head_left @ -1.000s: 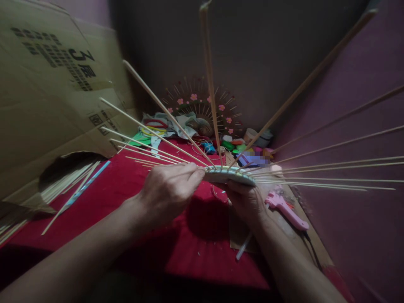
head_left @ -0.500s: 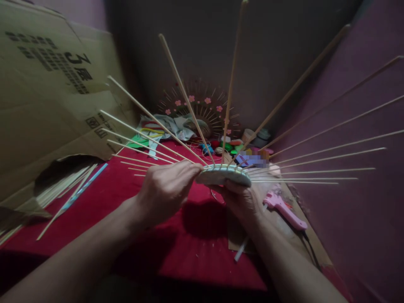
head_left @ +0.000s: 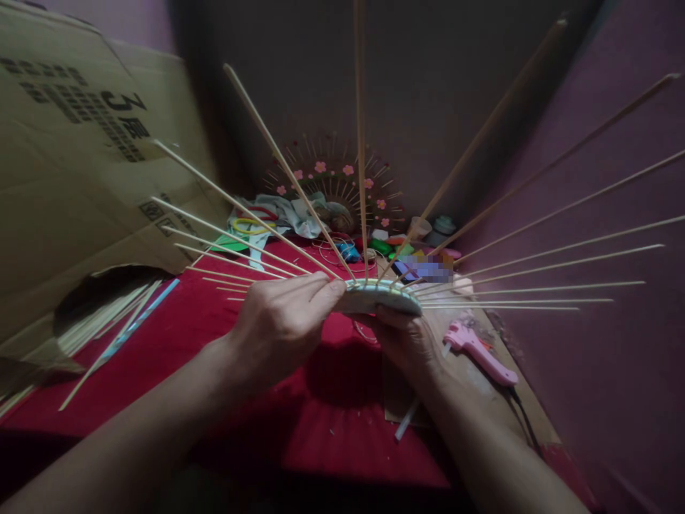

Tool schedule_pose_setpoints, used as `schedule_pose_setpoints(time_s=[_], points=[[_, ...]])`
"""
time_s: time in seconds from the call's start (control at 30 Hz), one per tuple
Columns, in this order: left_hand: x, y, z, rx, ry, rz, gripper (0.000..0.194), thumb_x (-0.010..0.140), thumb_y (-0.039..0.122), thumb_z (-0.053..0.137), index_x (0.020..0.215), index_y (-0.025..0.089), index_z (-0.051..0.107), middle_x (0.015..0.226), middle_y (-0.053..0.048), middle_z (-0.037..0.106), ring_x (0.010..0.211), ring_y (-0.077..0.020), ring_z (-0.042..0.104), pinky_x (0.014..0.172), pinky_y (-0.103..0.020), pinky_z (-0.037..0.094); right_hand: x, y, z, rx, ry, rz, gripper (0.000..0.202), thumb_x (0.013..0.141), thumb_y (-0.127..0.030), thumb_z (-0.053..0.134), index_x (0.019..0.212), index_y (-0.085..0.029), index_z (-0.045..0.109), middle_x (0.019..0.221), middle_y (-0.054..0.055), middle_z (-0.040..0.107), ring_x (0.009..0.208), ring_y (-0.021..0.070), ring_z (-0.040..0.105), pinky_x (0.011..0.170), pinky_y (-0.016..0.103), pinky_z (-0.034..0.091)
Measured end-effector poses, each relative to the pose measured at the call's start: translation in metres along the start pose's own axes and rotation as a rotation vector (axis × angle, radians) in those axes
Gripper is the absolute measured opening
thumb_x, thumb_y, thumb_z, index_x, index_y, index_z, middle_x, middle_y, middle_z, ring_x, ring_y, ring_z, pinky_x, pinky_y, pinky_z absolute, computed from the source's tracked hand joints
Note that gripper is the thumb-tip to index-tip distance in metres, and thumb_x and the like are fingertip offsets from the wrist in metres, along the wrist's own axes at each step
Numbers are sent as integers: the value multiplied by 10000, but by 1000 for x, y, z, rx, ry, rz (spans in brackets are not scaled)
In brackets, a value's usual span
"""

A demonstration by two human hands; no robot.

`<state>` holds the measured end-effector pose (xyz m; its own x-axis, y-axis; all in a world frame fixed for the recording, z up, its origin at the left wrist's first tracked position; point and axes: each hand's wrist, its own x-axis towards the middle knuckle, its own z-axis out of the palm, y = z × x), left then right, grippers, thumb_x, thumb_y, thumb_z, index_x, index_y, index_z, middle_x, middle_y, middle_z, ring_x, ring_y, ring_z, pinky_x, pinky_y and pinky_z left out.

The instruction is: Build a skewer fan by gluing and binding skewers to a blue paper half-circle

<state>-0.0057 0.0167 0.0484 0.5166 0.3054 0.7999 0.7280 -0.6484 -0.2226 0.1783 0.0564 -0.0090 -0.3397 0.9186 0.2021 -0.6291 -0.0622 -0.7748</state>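
Held up over the red cloth is a round, pale disc [head_left: 382, 298] with thin wooden sticks [head_left: 278, 153] fanning out from its rim on all visible sides. My left hand [head_left: 286, 307] pinches the disc's left edge, thumb and fingers closed at the base of the sticks. From below and to the right, my right hand [head_left: 407, 343] grips the disc, its thumb on the near face. Part of the disc and some stick ends are hidden behind my left hand.
A pink glue gun [head_left: 481, 353] lies on a board at right. A cardboard box [head_left: 96, 185] with loose sticks stands left. At the back are scissors [head_left: 251, 223], a cup [head_left: 419, 228], a phone [head_left: 428, 270] and a flower-decorated stick fan [head_left: 335, 171]. A purple wall [head_left: 615, 285] borders the right.
The disc has turned a little, so the upper sticks have swung leftward. Both hands keep their hold. The whole view has shifted slightly.
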Motion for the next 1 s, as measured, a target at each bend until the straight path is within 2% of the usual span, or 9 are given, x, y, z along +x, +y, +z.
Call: schedule_pose_setpoints(time_s=[0.13,0.23,0.4,0.63,0.83,1.0], points=[[1,-3,-2,43,-39,51,199,836,56,415,866,122,601,763,-54,690,666,-162,653,550,-254,499,-1,0,0,-24,-24,10,234,661,-108,678,871,-189,743,938,32,737,949,238,664,935,424,506],[1,-6,-4,41,-85,62,214,832,39,409,860,120,605,762,-58,692,694,-167,663,561,-253,501,0,2,-1,-36,3,2,230,652,-96,681,852,-191,744,911,27,740,924,231,672,933,429,503],[1,-2,-8,11,26,-4,184,821,43,490,953,97,606,777,-71,694,699,-171,660,596,-265,510,3,3,-2,-30,50,-39,210,650,-119,691,843,-185,742,892,33,741,926,262,675,919,475,506],[7,11,-5,20,36,7,158,834,47,491,942,86,600,797,-93,687,705,-165,654,603,-260,518,3,0,2,-56,4,-56,228,665,-131,682,865,-224,741,921,2,740,964,247,670,953,453,495],[11,12,-3,100,-7,4,188,860,71,439,913,82,619,747,-84,676,674,-168,654,544,-253,507,2,-2,7,-113,-30,-48,228,667,-172,656,857,-264,742,956,5,734,1001,257,655,983,448,472],[15,12,-6,111,-78,41,216,866,78,409,897,87,623,749,-78,680,700,-177,658,579,-269,524,1,-2,7,-162,-33,-47,214,676,-188,665,857,-276,740,954,-15,730,1010,250,646,996,438,458]])
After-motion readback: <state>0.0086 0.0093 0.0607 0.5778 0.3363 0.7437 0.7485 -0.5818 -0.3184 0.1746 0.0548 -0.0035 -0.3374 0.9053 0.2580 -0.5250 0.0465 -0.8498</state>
